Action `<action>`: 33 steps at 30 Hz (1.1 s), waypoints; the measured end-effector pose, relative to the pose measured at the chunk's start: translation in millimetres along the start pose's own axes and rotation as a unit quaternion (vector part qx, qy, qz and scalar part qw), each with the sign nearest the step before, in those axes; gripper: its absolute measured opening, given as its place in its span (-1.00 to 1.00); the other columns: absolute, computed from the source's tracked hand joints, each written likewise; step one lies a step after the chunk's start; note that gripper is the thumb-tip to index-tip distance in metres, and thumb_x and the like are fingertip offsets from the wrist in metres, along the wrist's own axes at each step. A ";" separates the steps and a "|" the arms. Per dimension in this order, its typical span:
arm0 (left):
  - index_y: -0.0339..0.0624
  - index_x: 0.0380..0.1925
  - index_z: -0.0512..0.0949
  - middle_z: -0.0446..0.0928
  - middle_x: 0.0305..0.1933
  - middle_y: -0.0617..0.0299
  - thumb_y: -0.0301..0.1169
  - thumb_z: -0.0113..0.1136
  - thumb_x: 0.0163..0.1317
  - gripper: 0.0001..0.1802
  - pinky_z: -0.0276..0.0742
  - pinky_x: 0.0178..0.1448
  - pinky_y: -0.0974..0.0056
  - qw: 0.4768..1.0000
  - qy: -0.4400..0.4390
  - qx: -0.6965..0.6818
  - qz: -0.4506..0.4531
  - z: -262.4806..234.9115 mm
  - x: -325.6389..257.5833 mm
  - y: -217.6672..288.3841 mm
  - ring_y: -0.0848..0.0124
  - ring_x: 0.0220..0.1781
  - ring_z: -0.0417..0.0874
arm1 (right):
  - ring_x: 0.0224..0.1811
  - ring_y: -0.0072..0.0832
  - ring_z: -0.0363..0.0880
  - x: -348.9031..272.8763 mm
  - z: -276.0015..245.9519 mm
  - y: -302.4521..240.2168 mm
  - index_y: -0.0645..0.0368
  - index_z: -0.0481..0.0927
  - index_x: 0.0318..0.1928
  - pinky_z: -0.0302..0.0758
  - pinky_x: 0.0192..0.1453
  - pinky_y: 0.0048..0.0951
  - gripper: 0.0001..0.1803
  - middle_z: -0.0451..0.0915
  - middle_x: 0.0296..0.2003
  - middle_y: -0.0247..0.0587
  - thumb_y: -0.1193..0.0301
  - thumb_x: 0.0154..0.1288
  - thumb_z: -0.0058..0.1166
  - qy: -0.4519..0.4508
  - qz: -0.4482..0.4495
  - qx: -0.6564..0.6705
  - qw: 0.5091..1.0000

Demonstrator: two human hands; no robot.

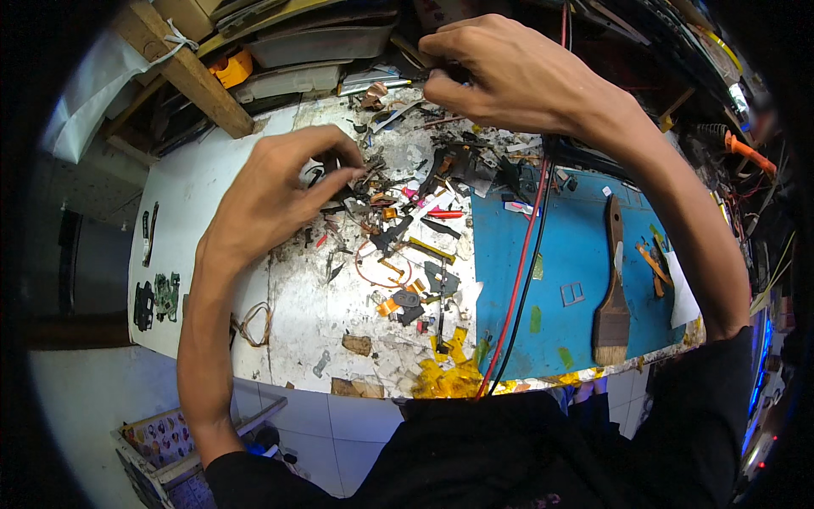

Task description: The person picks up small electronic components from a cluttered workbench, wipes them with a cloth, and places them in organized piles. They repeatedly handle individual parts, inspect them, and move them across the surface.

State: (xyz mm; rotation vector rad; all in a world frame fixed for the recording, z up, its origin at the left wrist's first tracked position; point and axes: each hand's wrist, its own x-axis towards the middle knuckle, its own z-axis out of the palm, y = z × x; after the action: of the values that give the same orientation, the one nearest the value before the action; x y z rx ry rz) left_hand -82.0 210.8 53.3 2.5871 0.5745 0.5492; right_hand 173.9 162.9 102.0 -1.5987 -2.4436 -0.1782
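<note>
Over the scarred white bench (212,182), left of the blue mat (577,254), the left hand (271,191) has its fingers pressed together, pinching a small dark part (366,174) just above the heap of scrap bits (398,229). Beyond the mat's far edge, the right hand (509,72) has its fingers closed on a thin dark tool (413,58). This looks like the sorting or picking step; the next move probably calls for a steady pinch and for bringing the tool tip to the part, clear of the red wire (521,246).

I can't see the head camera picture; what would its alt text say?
Two bare hands work over a cluttered white workbench: the left hand pinches a small dark part, the right hand grips a thin tool. A paintbrush lies on a blue mat, crossed by red and black wires.
</note>
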 end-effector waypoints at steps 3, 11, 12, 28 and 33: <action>-0.34 -0.16 0.62 0.69 -0.23 0.08 -0.52 0.31 0.22 -0.80 0.60 -0.04 0.25 0.997 0.083 0.006 0.001 -1.3 0.3 0.3 0.30 -0.18 0.72 | -0.27 0.01 0.58 -7.0 1.1 -1.1 0.33 0.57 -0.26 0.52 -0.14 -0.10 -0.68 0.61 -0.38 0.07 0.24 0.33 0.07 -0.013 0.015 0.057 0.998; -0.29 -0.17 0.67 0.62 -0.13 0.04 -0.36 0.35 0.22 -0.75 0.54 0.02 0.17 0.995 0.061 0.064 0.042 10.4 2.6 -4.3 0.13 -0.06 0.65 | -0.16 -0.03 0.61 -14.3 10.9 -5.6 0.30 0.61 -0.21 0.49 -0.01 -0.12 -0.65 0.62 -0.34 0.05 0.20 0.38 0.14 -0.108 -0.054 0.105 0.987; -0.24 -0.13 0.68 0.57 -0.08 0.04 -0.29 0.37 0.20 -0.70 0.52 0.06 0.15 0.994 0.070 0.080 0.028 14.8 2.5 -3.8 0.12 -0.01 0.60 | -0.11 -0.05 0.60 -13.6 10.2 -7.6 0.29 0.61 -0.20 0.49 0.02 -0.12 -0.69 0.62 -0.29 0.05 0.24 0.38 0.14 -0.136 -0.037 0.106 0.984; -0.23 0.00 0.66 0.70 -0.05 0.06 -0.37 0.26 0.33 -0.71 0.57 -0.03 0.28 0.993 0.048 -0.064 -0.090 22.7 1.9 0.2 0.36 -0.10 0.70 | -0.06 -0.11 0.60 -27.7 9.4 -2.2 0.28 0.63 -0.18 0.49 0.09 -0.15 -0.77 0.63 -0.24 0.00 0.35 0.33 0.15 -0.082 -0.036 0.073 0.993; -0.26 0.00 0.66 0.71 -0.08 0.10 -0.41 0.26 0.33 -0.72 0.56 0.06 0.31 0.986 0.029 -0.125 -0.102 23.0 2.8 4.2 0.43 -0.07 0.67 | -0.11 -0.10 0.63 -27.5 5.0 -2.3 0.27 0.63 -0.16 0.52 0.06 -0.14 -0.77 0.66 -0.28 0.00 0.34 0.32 0.16 -0.129 -0.032 0.095 0.987</action>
State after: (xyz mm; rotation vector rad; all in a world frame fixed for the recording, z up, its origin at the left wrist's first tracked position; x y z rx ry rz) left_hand -67.8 201.4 37.1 2.2515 0.7307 0.5879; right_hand 181.8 138.7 90.5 -1.5432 -2.6096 0.2622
